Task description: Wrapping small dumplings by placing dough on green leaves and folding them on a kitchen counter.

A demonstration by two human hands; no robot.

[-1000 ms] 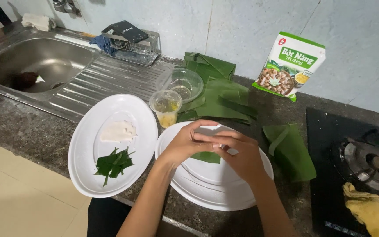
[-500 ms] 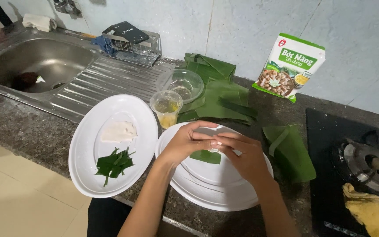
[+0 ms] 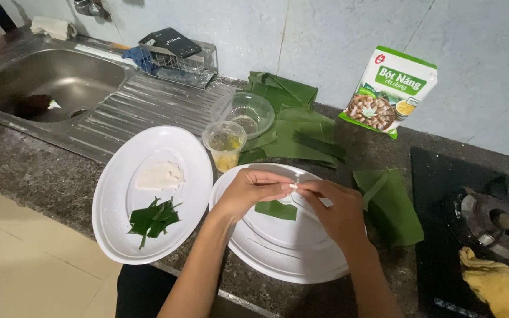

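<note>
My left hand and my right hand meet over a stack of white plates, fingertips together on a small white piece of dough. A green leaf piece lies on the top plate just under my hands. To the left, a white oval plate carries a flat white slab of dough and a small pile of cut green leaves.
A plastic cup with yellow liquid and a clear bowl stand behind the plates. Folded banana leaves and another leaf lie on the granite counter. A printed pouch leans on the wall. Sink at left, gas stove with yellow cloth at right.
My hands stay over the plate stack; the fingers have shifted slightly, now pinching the small white piece between both hands' tips.
</note>
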